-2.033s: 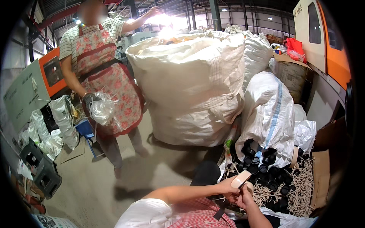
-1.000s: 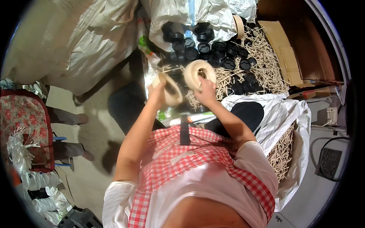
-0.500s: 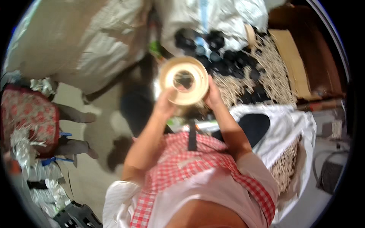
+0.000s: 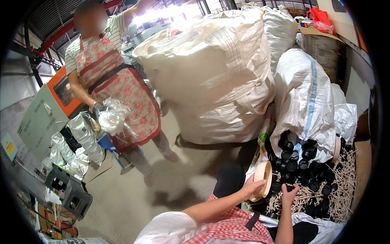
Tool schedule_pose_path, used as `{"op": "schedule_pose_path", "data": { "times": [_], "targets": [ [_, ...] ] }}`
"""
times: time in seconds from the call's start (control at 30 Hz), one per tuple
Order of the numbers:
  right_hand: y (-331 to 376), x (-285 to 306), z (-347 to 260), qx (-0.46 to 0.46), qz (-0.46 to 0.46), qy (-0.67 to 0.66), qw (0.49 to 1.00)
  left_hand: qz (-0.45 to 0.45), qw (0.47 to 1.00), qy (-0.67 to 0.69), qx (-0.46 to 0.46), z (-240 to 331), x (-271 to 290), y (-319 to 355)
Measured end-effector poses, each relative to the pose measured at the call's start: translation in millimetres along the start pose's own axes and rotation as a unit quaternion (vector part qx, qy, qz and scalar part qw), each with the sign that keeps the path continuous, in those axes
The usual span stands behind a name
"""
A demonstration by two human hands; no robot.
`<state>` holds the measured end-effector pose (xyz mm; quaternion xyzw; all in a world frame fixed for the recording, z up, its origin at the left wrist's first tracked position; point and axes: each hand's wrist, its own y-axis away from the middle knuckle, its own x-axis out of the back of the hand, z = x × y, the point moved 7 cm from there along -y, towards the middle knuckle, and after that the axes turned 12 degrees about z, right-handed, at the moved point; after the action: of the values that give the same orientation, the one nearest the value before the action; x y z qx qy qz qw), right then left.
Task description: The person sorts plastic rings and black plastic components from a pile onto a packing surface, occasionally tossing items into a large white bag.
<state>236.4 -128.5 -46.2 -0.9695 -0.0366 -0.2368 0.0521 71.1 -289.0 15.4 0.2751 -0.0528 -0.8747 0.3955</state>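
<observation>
My left hand (image 4: pixel 252 188) is closed on the edge of a cream-coloured flanged plastic ring (image 4: pixel 265 175), now held tilted and nearly edge-on. Just to its right, my right hand (image 4: pixel 289 195) pinches a small black round cap (image 4: pixel 290 188) between thumb and fingers, apart from the ring. Behind both hands lies a heap of black round caps (image 4: pixel 302 164) by the mouth of a white woven sack (image 4: pixel 300 101). Many thin beige plastic sticks (image 4: pixel 343 179) lie loose around the caps.
A huge white bulk bag (image 4: pixel 211 81) stands ahead. To the left, another person in a floral apron (image 4: pixel 122 97) holds a bundle of clear plastic film (image 4: pixel 113 120). A dark grey plastic stool (image 4: pixel 69 191) lies at the lower left. Cardboard (image 4: pixel 361 171) edges the stick pile.
The view has swung up and left, bringing the other person into sight. My right hand has left the ring and now holds a black cap; the left keeps the ring, turned on edge.
</observation>
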Motion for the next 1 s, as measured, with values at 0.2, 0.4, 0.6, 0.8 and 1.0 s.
{"op": "schedule_pose_path", "data": {
  "times": [0.2, 0.4, 0.6, 0.8, 1.0],
  "targets": [
    [48.1, -8.6, -49.3, 0.129, -0.121, -0.277, 0.944, -0.058, 0.998, 0.006, 0.016, -2.0, -43.3, 14.3],
    [58.0, 3.0, -72.6, 0.108, -0.252, -0.307, 0.911, -0.118, 0.966, -0.198, -0.119, 6.8, -35.1, 29.2],
    [97.8, 26.7, -124.7, 0.527, -0.208, -0.064, 0.822, -0.187, 0.973, -0.118, 0.071, 18.6, -38.0, 22.4],
    [64.6, -17.8, -47.7, -0.229, -0.343, -0.212, 0.886, -0.214, 0.946, -0.239, -0.036, 17.6, -43.9, 21.9],
    [68.8, 3.7, -68.3, -0.077, -0.35, -0.265, 0.895, -0.174, 0.942, -0.284, -0.026, -5.3, -38.1, 31.4]
  ]
}}
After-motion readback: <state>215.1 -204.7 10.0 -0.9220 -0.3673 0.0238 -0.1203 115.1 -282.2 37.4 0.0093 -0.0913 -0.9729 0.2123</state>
